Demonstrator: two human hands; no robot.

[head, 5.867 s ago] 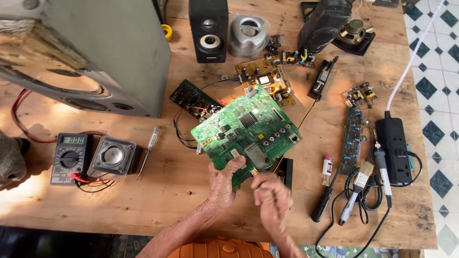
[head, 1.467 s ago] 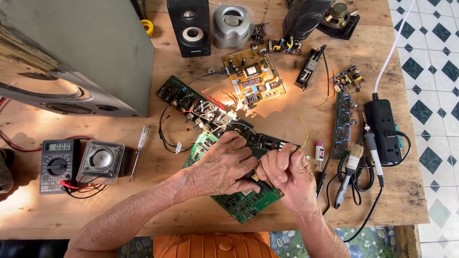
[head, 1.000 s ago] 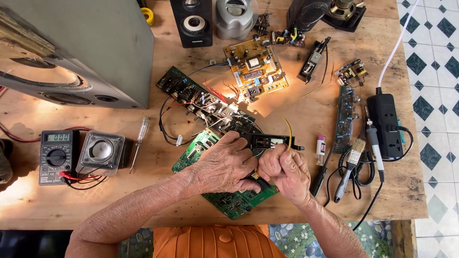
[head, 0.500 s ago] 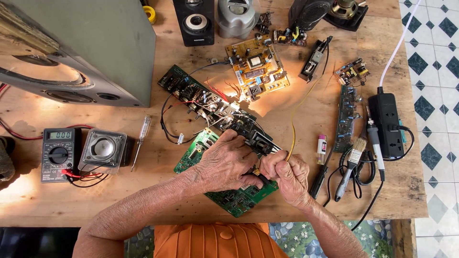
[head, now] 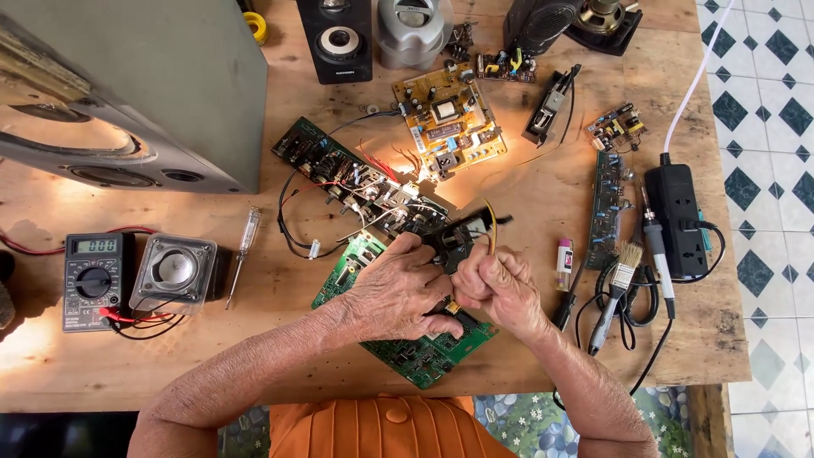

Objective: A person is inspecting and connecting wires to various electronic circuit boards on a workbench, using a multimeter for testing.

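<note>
My left hand (head: 397, 290) and my right hand (head: 502, 288) meet over a green circuit board (head: 428, 354) lying near the table's front edge. My left hand rests on the board, and its fingertips pinch a small black part (head: 462, 240) held just above it. My right hand is a closed fist beside that part, gripping a yellow wire (head: 491, 227) that arches up out of the fist. Both hands cover most of the green board's middle. A long dark board (head: 335, 165) with red and white leads ends right behind the black part.
A yellowish power board (head: 449, 127) lies behind the hands. A multimeter (head: 93, 278), a small grey speaker (head: 176, 271) and a screwdriver (head: 242, 254) lie left, under a large grey cabinet (head: 144, 85). To the right are a narrow board (head: 606, 208), brush (head: 616, 280), soldering iron (head: 657, 254) and power strip (head: 676, 219).
The green board, lifted earlier, now lies flat at the front edge. Both hands have closed together over it, and the black part with the yellow wire has shifted slightly.
</note>
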